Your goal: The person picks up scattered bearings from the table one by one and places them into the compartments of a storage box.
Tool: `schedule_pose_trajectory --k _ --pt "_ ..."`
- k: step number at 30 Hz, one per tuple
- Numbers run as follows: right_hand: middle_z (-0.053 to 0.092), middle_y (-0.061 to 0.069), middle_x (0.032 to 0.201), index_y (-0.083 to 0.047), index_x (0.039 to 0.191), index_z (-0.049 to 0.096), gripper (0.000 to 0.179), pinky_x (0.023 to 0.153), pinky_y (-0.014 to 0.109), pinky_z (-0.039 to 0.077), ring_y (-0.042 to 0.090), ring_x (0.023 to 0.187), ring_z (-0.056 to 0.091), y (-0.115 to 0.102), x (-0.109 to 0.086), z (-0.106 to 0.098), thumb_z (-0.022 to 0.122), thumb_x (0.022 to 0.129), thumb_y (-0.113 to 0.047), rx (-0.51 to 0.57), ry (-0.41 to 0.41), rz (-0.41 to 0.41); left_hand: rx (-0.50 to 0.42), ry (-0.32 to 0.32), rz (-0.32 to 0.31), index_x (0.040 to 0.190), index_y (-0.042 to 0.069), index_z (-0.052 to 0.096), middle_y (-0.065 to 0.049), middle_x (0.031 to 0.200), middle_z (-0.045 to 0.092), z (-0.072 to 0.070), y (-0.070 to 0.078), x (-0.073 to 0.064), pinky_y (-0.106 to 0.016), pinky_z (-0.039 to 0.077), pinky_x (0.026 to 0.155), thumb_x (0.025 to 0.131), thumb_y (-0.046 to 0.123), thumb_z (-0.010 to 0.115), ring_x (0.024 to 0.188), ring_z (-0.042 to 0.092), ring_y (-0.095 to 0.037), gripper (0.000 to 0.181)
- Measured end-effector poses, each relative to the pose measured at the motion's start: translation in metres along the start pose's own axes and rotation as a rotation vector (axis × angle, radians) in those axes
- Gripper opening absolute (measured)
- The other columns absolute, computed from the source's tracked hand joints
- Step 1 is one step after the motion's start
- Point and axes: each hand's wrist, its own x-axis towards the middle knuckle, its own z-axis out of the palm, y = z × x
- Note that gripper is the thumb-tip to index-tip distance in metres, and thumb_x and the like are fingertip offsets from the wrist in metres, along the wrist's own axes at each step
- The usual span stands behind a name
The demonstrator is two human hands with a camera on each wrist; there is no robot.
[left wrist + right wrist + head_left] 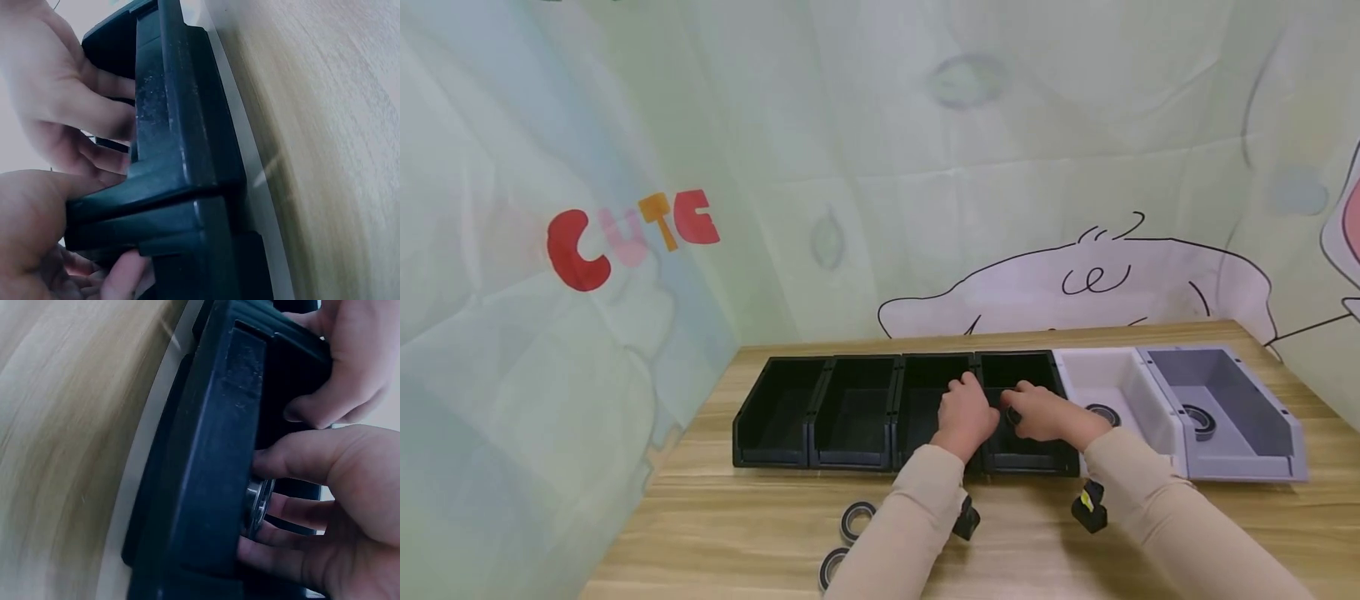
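Observation:
My right hand (1037, 412) reaches into the fourth black bin (1030, 458) from the left. Its thumb and fingers pinch a metal ring bearing (258, 503), low behind the bin's front wall. My left hand (966, 412) straddles the divider between the third and fourth black bins. In the left wrist view, the left hand (28, 234) has its thumb on one side of the adjoining bin walls (137, 219) and its fingers on the other. The right hand (69, 94) appears above it there. Part of the bearing is hidden by my fingers.
More black bins (775, 457) stand to the left. On the right, a white bin (1138, 367) holds a bearing (1103, 414), and a grey bin (1247, 467) holds another bearing (1199, 422). Two bearings (857, 522) lie on the wooden table (722, 533) by my left sleeve.

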Motion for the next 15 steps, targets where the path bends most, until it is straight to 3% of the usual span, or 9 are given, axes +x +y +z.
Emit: schedule_pose_trajectory --k 8,15 --pt "0.047 0.031 0.125 0.008 0.122 0.051 0.042 0.094 0.051 0.042 0.043 0.111 0.051 -0.001 0.014 0.011 0.055 0.081 0.003 -0.022 -0.014 0.004 -0.016 0.004 -0.011 0.128 0.003 0.042 -0.015 0.118 0.053 0.001 0.001 -0.002 -0.031 0.054 0.071 0.085 0.038 0.061 0.092 0.062 -0.026 0.059" --pt "0.048 0.032 0.124 0.009 0.121 0.051 0.042 0.093 0.051 0.043 0.044 0.107 0.053 -0.001 0.015 0.015 0.057 0.080 0.002 -0.053 0.010 0.022 -0.005 0.015 -0.019 0.123 0.003 0.044 -0.014 0.113 0.055 0.003 0.002 -0.001 -0.031 0.054 0.068 0.085 0.038 0.061 0.088 0.062 -0.025 0.054"
